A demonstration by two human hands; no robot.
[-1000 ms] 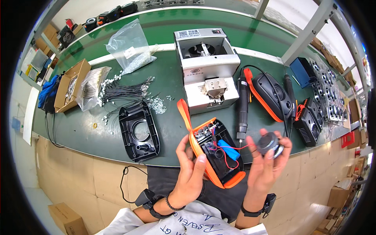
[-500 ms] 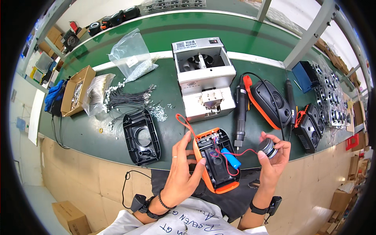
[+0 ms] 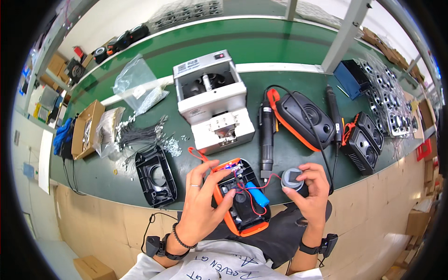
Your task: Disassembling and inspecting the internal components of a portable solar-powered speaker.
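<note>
My left hand [image 3: 204, 201] is on the left rim of an orange-and-black speaker housing [image 3: 241, 229], its thumb over the inside and its index finger by the circuit board [image 3: 232, 167] at the top. Small lights glow blue and red on that board. Inside the housing lie a blue cylindrical battery [image 3: 257, 195] and several thin red and dark wires. To the right, my right hand [image 3: 311, 190] grips a round grey speaker driver [image 3: 292, 178] between thumb and fingers, its back turned up. A red wire [image 3: 274, 177] runs from the driver to the housing.
Behind stands a white screw-feeder machine [image 3: 214, 105], with a black electric screwdriver [image 3: 266, 137] to its right. A black back shell [image 3: 156, 178] lies left, near bundled black cables [image 3: 142, 133]. Finished-looking speakers [image 3: 305, 119] and trays of drivers [image 3: 386, 100] are at the right.
The view has shifted, so the bench appears further left. My right hand has turned the driver and brought it nearer the housing. My left index finger has moved onto the board end, where lights now glow.
</note>
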